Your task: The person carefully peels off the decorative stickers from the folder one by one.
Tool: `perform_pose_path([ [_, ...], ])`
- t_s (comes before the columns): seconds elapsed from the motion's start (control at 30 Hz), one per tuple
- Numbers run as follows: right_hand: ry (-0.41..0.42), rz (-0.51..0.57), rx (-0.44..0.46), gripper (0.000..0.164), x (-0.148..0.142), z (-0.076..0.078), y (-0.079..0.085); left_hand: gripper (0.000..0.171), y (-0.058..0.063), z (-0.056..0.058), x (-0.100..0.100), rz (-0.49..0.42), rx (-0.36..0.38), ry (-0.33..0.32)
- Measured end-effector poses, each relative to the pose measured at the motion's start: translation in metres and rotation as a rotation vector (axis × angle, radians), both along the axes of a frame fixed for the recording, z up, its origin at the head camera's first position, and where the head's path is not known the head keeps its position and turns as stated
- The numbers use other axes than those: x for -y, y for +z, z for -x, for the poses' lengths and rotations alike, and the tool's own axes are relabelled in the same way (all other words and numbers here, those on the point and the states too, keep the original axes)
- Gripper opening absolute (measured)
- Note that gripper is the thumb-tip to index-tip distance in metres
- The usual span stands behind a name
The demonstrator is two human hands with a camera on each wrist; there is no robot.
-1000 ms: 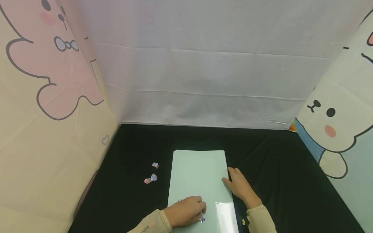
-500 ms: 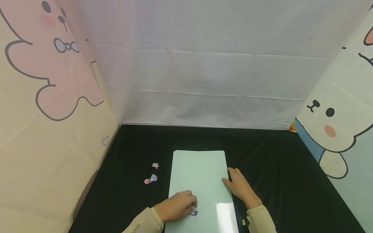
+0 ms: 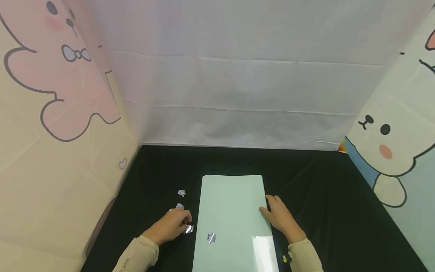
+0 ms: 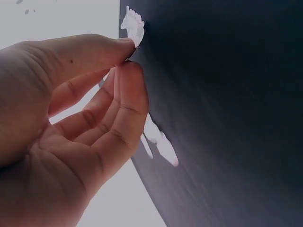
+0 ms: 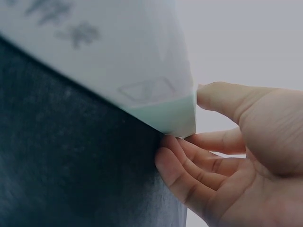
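My left hand (image 3: 170,226) is over the black cloth, left of a large pale green sheet (image 3: 234,204). It pinches a small shiny sticker (image 3: 188,229) between thumb and fingertips; in the left wrist view the cut-out sticker (image 4: 134,26) sticks up past the thumb. Another silvery sticker (image 3: 211,237) lies on the sheet's left part. My right hand (image 3: 280,219) rests at the sheet's right edge, thumb on top and fingers along the side. The right wrist view shows its fingertips (image 5: 168,163) at a green corner (image 5: 170,116) of the sheet.
Beyond the left hand, a purple sticker (image 3: 179,206) is partly covered by it, and one more sticker (image 3: 181,193) lies farther back. A glossy clear piece (image 3: 264,253) lies on the sheet's near right. By the right sleeve is a small yellow bit (image 3: 284,259). Printed curtains surround the black table (image 3: 326,211).
My left hand has moved left and away from me, off the sheet, with the sticker still pinched. The sticker on the sheet has come into view. The right hand has stayed put.
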State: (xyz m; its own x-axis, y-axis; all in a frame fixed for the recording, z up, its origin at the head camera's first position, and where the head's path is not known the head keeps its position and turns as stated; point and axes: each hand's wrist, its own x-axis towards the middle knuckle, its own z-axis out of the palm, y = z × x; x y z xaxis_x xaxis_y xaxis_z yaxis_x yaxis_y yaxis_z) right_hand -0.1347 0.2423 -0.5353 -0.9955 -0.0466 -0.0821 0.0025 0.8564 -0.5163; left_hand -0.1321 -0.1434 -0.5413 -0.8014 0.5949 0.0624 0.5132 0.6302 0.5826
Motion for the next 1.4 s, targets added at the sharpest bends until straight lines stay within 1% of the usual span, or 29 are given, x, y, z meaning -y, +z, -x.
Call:
perform_pose_path([
  [0.07, 0.002, 0.000, -0.001, 0.059, 0.000, 0.000, 0.000, 0.019, 0.000, 0.000, 0.011, 0.028, 0.001, 0.044],
  [0.13, 0.003, 0.001, -0.002, 0.059, 0.000, 0.000, 0.000, 0.019, 0.001, 0.000, 0.021, 0.060, 0.018, 0.088],
  [0.23, -0.004, 0.002, 0.004, 0.060, 0.000, 0.000, 0.000, 0.020, 0.002, 0.000, 0.032, 0.108, 0.020, 0.134],
  [0.33, -0.007, 0.002, 0.009, 0.060, 0.000, 0.000, 0.001, 0.022, 0.002, -0.001, 0.041, 0.145, 0.014, 0.168],
  [0.5, -0.009, 0.005, 0.012, 0.060, 0.001, 0.000, 0.002, 0.023, 0.006, -0.002, 0.047, 0.154, 0.011, 0.193],
  [0.67, -0.015, 0.005, 0.018, 0.060, 0.002, 0.000, 0.003, 0.022, 0.011, -0.002, 0.044, 0.156, 0.008, 0.188],
  [0.9, -0.011, 0.004, 0.017, 0.060, 0.002, 0.000, 0.003, 0.018, 0.014, 0.000, 0.028, 0.156, -0.002, 0.172],
  [1.17, 0.001, 0.007, -0.001, 0.059, 0.001, 0.000, 0.001, 0.016, 0.020, 0.003, 0.006, 0.125, -0.014, 0.108],
  [1.3, 0.003, 0.005, -0.005, 0.059, 0.000, 0.001, -0.001, 0.015, 0.020, 0.003, -0.007, 0.120, -0.029, 0.068],
  [1.4, 0.003, 0.003, -0.002, 0.059, 0.000, 0.001, -0.001, 0.016, 0.017, 0.002, -0.021, 0.122, -0.060, 0.023],
])
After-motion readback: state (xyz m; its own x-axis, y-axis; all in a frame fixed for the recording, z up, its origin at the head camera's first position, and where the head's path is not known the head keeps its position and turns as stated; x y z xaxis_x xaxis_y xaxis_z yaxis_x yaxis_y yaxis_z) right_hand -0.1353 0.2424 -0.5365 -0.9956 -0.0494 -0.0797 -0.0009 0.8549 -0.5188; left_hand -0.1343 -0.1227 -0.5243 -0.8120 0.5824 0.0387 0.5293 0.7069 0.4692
